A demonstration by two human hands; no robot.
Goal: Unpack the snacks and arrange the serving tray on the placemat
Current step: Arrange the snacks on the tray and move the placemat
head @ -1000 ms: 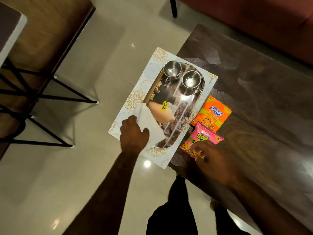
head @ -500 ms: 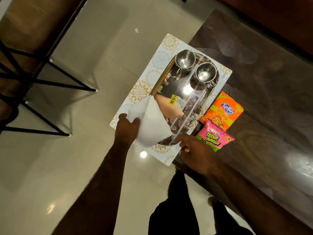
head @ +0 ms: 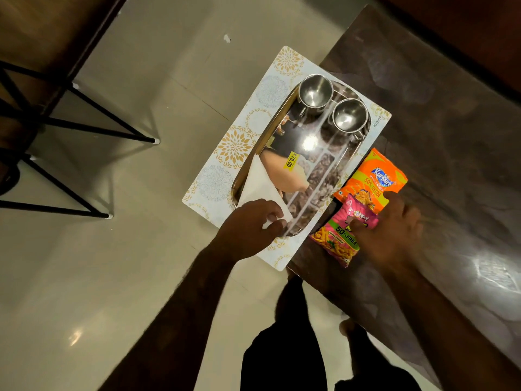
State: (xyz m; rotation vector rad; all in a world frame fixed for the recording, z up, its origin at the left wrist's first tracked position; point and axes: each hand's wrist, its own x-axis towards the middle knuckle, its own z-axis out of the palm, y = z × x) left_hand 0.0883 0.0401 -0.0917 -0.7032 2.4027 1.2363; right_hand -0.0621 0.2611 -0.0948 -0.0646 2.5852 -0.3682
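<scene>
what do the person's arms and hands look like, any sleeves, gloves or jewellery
Both forearms are bare up to the picture's edge, with no sleeves in view. The left hand and right hand wear no gloves. No watch or bracelet shows on either wrist. The right hand is blurred, so a ring cannot be ruled out.

- A steel tray point(head: 318, 153) with 2 steel cups point(head: 315, 90) lies on the patterned placemat point(head: 234, 145), which overhangs the bench point(head: 451, 136).
- The left hand point(head: 251, 230) pinches a white napkin point(head: 258, 187) on the tray.
- The right hand point(head: 392, 232) rests on the pink snack packet point(head: 338, 238), which overlaps the orange packet point(head: 372, 179).
</scene>
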